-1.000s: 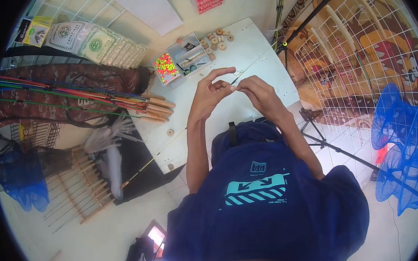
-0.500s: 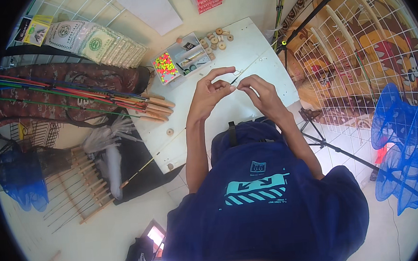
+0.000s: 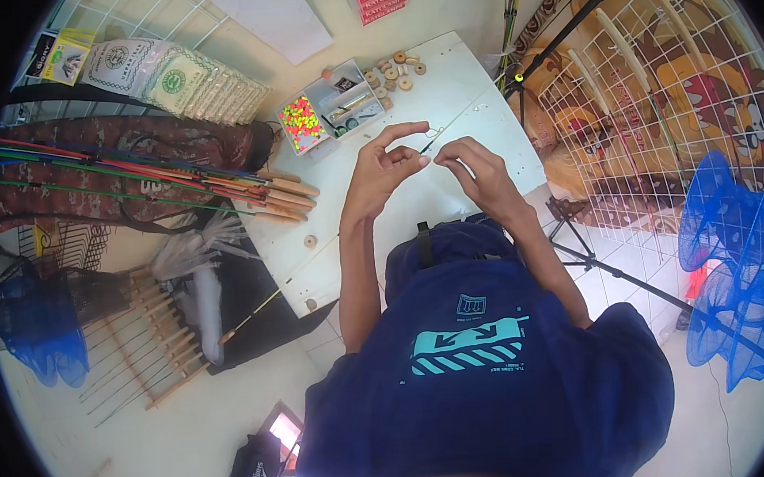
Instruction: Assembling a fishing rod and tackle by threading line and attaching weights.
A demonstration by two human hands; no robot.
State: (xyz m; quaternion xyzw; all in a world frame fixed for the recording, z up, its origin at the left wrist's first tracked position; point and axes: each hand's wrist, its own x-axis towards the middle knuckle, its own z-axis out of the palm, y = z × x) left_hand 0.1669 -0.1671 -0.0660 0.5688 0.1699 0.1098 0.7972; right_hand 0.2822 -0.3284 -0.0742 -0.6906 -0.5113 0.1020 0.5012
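We stand over a white bench that fills the middle of the view, tilted across it, with the floor pale around it. To our left a long camouflage bag lies beside the bench, and a bundle of fishing rods with wooden handles rests across it, the handle ends reaching the bench edge. To our right a white wire grid panel leans by a cartoon wall picture, with blue keep nets hanging below it. On the far part of the bench sits a clear compartment box, one section packed with bright yellow and pink beads, and just beyond it a scatter of small wooden spools.

Our left hand is raised above the bench, its forefinger arched high and the thumb and other fingers pinched together on the end of a thin dark wire piece. Our right hand is just beside it, fingers curled inward toward the same piece; we cannot tell whether they grip it. The wire piece sits between the two hands, above the bench surface.
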